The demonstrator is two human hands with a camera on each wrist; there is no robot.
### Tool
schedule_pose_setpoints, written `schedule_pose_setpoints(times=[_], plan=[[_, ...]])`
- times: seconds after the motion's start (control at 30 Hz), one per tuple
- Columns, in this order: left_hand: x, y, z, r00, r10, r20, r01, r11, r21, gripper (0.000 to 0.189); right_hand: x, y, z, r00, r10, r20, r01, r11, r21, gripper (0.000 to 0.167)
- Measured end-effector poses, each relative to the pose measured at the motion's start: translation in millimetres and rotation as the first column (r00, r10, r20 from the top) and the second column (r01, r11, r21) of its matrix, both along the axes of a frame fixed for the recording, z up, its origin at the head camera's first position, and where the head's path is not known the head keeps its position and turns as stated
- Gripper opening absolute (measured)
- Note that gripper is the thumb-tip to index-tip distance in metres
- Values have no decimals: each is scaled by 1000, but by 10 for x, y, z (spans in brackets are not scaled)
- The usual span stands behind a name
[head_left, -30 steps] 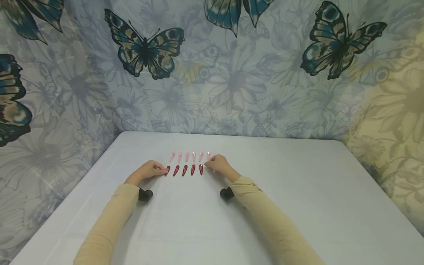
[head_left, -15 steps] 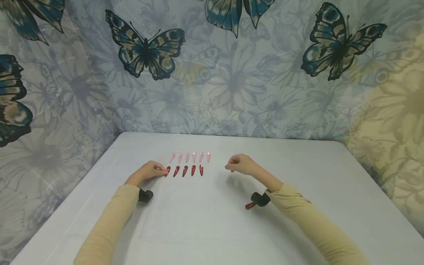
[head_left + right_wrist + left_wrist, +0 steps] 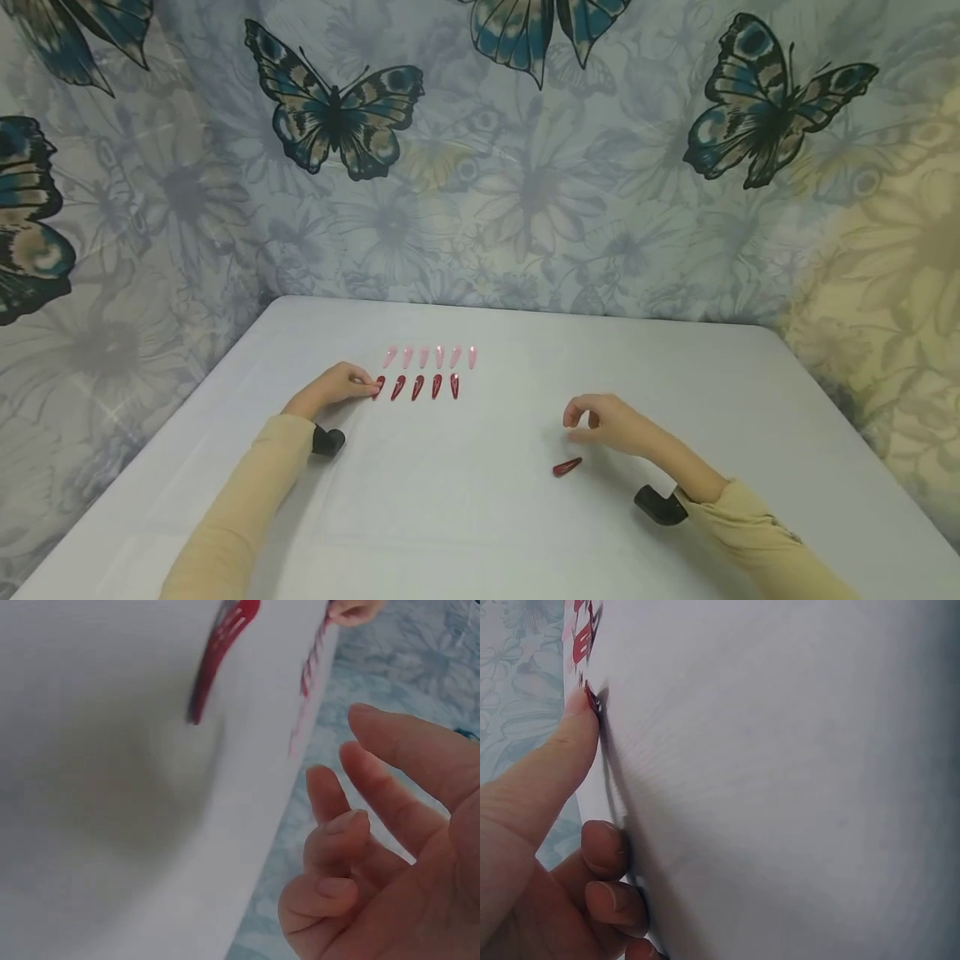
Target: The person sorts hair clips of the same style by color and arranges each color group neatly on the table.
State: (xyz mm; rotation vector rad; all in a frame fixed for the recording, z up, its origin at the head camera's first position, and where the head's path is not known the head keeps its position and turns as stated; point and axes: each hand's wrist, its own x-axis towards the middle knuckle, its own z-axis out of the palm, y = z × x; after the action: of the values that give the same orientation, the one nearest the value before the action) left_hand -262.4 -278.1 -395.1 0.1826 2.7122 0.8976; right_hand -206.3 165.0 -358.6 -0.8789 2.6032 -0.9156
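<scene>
A row of several red hair clips lies on the white table, with several pink hair clips lined up behind it. My left hand pinches the leftmost red hair clip; in the left wrist view the thumb tip is at the clip and the index finger is hidden. To the right, a single red hair clip lies apart from the row. My right hand hovers just above and right of this clip, thumb and fingers parted, holding nothing.
The white table reaches back to a wall covering printed with flowers and butterflies. Each wrist wears a black camera, the right one low over the table.
My right hand has left the right end of the rows and moved right and nearer, above the lone red hair clip, its fingers spreading. The left hand stays on the leftmost clip.
</scene>
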Motion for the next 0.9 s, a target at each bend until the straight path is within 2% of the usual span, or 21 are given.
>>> schedule_pose_setpoints(times=[0.27,0.4,0.47,0.63,0.8,0.9], plan=[[24,-4,-7,1000,7,-10,-7,1000,9,24,146,73,-159,1000,10,-1,-10,999,-39,19],[36,9,-1,1000,11,-4,-11,1000,14,24,193,60,-237,999,11,37,-9,999,-48,19],[40,13,2,1000,13,-3,-13,1000,11,24,206,48,-264,999,22,30,-21,999,-35,19],[38,9,12,1000,12,-4,-12,1000,3,24,213,9,-277,999,24,22,-23,1000,-4,16],[12,29,2,1000,13,-4,-13,1000,2,24,207,-18,-269,997,11,70,-12,1000,6,14],[19,0,26,1000,20,4,-20,1000,-2,25,189,-51,-272,996,40,80,-40,999,-1,15]])
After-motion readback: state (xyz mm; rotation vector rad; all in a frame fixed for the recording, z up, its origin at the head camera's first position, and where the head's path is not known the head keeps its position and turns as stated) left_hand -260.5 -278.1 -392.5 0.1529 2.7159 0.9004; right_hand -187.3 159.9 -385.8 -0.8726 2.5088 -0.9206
